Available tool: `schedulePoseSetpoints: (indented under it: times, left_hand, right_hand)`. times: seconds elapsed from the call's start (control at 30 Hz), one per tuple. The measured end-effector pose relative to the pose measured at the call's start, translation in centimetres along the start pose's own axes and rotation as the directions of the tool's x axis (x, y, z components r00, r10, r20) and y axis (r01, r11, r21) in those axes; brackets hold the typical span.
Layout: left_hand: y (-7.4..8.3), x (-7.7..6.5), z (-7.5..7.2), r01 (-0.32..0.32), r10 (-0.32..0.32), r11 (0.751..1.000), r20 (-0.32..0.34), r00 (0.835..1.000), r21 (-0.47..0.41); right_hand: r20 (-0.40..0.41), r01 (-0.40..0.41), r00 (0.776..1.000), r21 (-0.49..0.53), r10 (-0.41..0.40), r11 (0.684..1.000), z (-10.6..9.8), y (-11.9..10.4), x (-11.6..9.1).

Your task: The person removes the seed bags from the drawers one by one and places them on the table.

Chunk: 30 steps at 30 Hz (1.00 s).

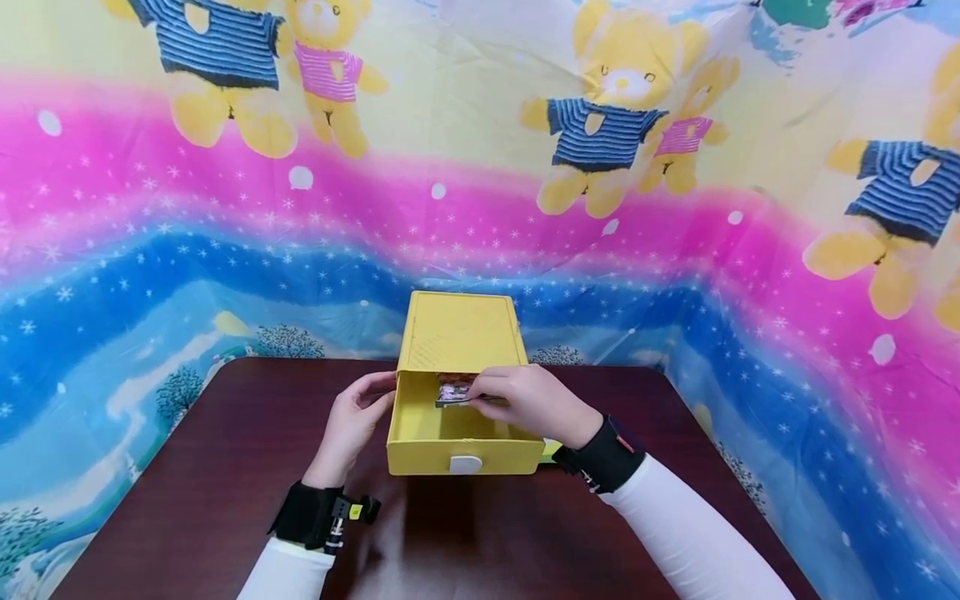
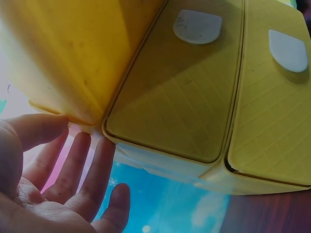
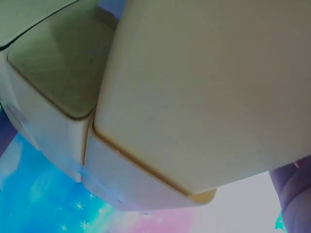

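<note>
A yellow drawer unit (image 1: 463,332) stands on the table with its top drawer (image 1: 423,457) pulled out. My right hand (image 1: 536,400) reaches over the drawer and pinches a small flat thing with a dark, multicoloured printed face (image 1: 453,393); its kind is not clear. That thing is over the drawer's inside, near the back of the opening. At the unit's left front edge is my left hand (image 1: 356,425), its fingertips touching the side and its thumb by the front rim. In the right wrist view, the drawer's outer wall (image 3: 209,97) hides most of my right hand.
Two lower drawers with white tabs, a middle one (image 2: 175,92) and a lower one (image 2: 274,116), are shut. A white tab (image 1: 466,465) marks the open drawer's front. The dark brown table (image 1: 247,467) is backed by a printed bear curtain (image 1: 465,200).
</note>
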<state>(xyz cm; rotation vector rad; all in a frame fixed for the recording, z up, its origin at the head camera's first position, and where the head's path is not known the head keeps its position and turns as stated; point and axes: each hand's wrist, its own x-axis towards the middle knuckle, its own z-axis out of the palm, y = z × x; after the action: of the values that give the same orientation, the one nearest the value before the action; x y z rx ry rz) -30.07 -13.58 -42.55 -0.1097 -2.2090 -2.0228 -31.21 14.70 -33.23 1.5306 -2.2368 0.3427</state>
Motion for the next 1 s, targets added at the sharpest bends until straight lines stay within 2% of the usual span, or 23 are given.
schedulePoseSetpoints:
  times: [0.2,0.37,0.67,1.0]
  left_hand:
    - [-0.2,0.0,0.0,-0.007,0.007,1.0,0.004,1.0,0.006]
    - [-0.2,-0.1,0.0,-0.014,0.014,1.0,0.003,1.0,0.013]
    - [-0.1,-0.2,0.0,-0.022,0.022,1.0,0.002,1.0,0.018]
    - [-0.1,-0.2,0.0,-0.027,0.027,0.999,0.008,1.0,0.016]
  right_hand:
    - [-0.092,0.026,0.995,-0.134,-0.038,0.991,-0.4,-0.1,0.0]
    - [-0.188,0.036,0.979,-0.191,-0.073,0.981,-0.9,-0.1,0.1]
    - [-0.297,-0.009,0.953,-0.222,-0.058,0.975,-1.9,-0.3,0.1]
    - [-0.404,-0.074,0.915,-0.194,-0.011,0.978,-3.4,-0.5,0.1]
